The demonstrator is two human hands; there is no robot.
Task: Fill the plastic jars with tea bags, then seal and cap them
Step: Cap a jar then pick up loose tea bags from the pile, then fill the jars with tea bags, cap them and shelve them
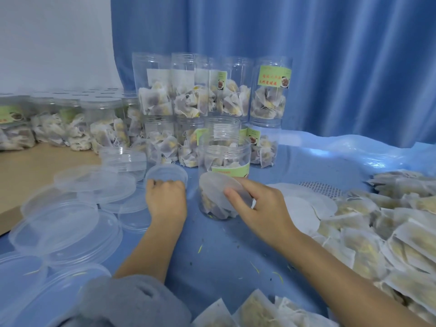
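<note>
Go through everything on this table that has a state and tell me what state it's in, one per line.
Front jar: upright, uncapped, partly filled with tea bags.
Seal disc: tilted, pinched in right hand, not yet on the jar.
Clear cap: gripped by left hand, off the jar.
Stacked jars behind: upright, filled, no caps visible.
Jars at left: capped, filled.
Spare caps: loose, piled.
Loose tea bags: heaped at right.

Two bare forearms enter from the bottom of the frame. The left hand (pixel 165 199) and the right hand (pixel 262 208) wear no gloves, rings or watch. At the lower left, a grey fleecy sleeve (pixel 132 300) with soft, fuzzy cloth is pushed up.
</note>
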